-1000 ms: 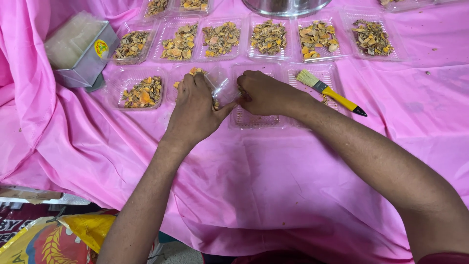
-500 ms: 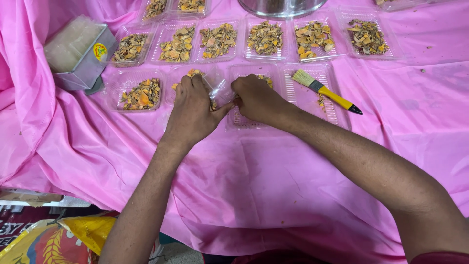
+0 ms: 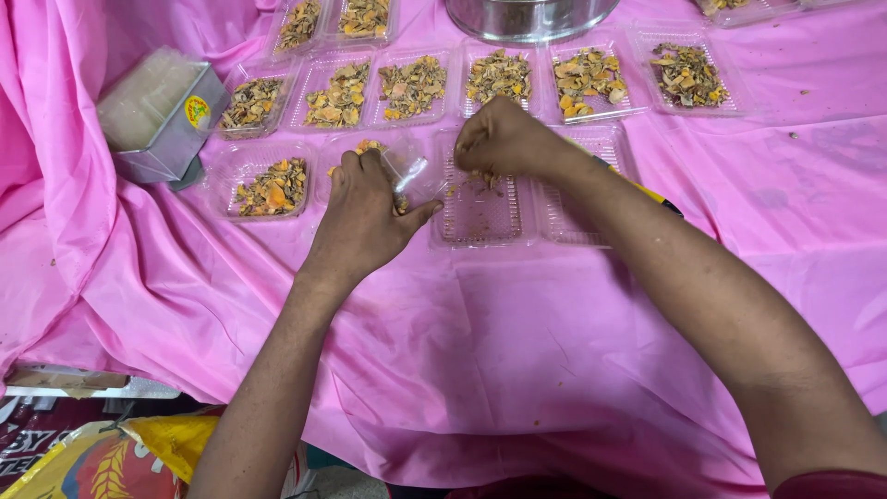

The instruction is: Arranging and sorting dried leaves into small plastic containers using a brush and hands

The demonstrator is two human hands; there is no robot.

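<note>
- Nearest the pink cloth's front edge, the left hand pinches a clear tray's lid.
- Just beyond, the right hand, fingers bunched on dried pieces, hovers over an almost bare tray; best to release low, evenly.
- Farther back, 6 filled trays line the cloth.

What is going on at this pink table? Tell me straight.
A person is portioning dried orange-brown flakes into clear plastic trays on a pink tablecloth. The left hand holds a clear plastic tray's lid, while the right hand is bunched over a nearly empty ribbed clear tray. Filled trays line the back row.
</note>
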